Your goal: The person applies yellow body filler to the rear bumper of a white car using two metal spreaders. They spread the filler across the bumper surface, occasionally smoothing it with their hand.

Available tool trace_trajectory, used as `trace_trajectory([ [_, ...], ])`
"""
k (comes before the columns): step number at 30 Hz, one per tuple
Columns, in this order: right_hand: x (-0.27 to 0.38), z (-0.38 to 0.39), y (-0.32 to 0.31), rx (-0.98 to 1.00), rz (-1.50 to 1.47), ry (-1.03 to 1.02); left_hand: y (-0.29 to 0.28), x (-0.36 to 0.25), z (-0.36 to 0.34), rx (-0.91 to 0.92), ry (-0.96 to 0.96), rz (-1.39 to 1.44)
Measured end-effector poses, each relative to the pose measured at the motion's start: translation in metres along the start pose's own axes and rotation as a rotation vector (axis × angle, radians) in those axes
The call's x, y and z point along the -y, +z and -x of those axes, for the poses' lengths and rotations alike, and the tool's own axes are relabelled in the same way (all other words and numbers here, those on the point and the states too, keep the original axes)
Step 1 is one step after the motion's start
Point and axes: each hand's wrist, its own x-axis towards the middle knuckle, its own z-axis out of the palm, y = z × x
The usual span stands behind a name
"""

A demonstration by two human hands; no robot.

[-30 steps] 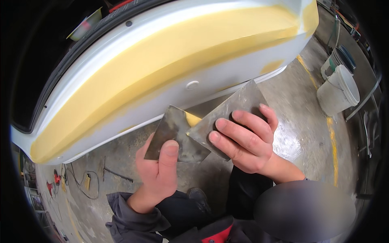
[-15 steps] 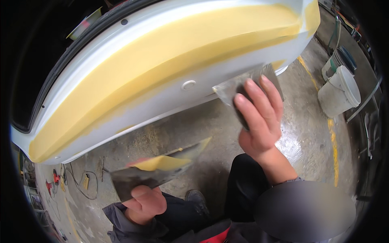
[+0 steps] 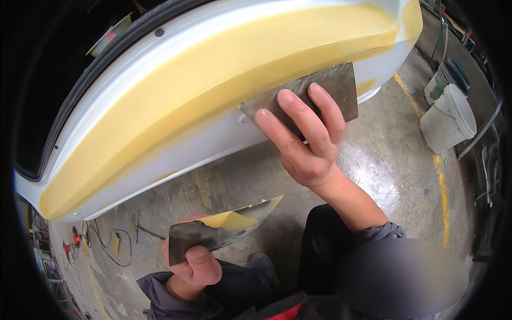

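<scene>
A white car panel (image 3: pixel 200 146), bearing a broad curved coat of yellow body filler (image 3: pixel 176 77), spans the upper part of the view. My right hand (image 3: pixel 312 152) grips a thin grey metal spreader (image 3: pixel 341 88), three fingers spread across its face; the thumb is hidden behind. The spreader overlaps the lower edge of the yellow coat, though contact is hard to tell. Lower down, my left hand (image 3: pixel 200 266) is closed on a dark metal plate (image 3: pixel 186 237), thumb on the near face. A lump of yellow putty (image 3: pixel 226 219) sits along its upper edge, with small crumbs nearby.
Two buckets, a white one (image 3: pixel 448 120) and a darker one (image 3: pixel 450 74), stand at the right by a yellow floor line (image 3: pixel 441 192). On the concrete at the lower left lie a cable (image 3: pixel 109 256) and red tools (image 3: pixel 76 237). My shoe (image 3: pixel 261 264) shows below.
My right hand with the spreader has moved left and up, over the panel's yellow lower edge. The plate in my left hand has shifted slightly right and down.
</scene>
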Motion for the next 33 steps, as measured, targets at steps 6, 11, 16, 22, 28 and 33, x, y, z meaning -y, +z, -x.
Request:
trace_trajectory([
  [6, 0.009, -0.006, -0.015, 0.048, -0.052, 0.03, 0.002, 0.005, -0.001, -0.01, 0.022, 0.026],
  [11, 0.01, -0.007, -0.001, 0.009, -0.002, 0.011, 0.0, 0.007, 0.001, -0.008, 0.006, 0.038],
  [16, 0.01, -0.004, -0.012, 0.065, -0.027, 0.045, 0.0, 0.008, 0.001, -0.017, 0.023, 0.03],
  [22, -0.006, -0.013, -0.014, 0.017, -0.022, 0.031, 0.001, 0.007, 0.001, -0.014, 0.032, 0.022],
  [28, -0.012, 0.002, -0.017, 0.043, -0.013, 0.032, 0.003, 0.005, 0.0, 0.004, 0.032, 0.03],
  [33, -0.015, -0.009, -0.02, 0.006, -0.037, 0.073, 0.005, 0.005, 0.002, -0.01, 0.051, 0.033],
])
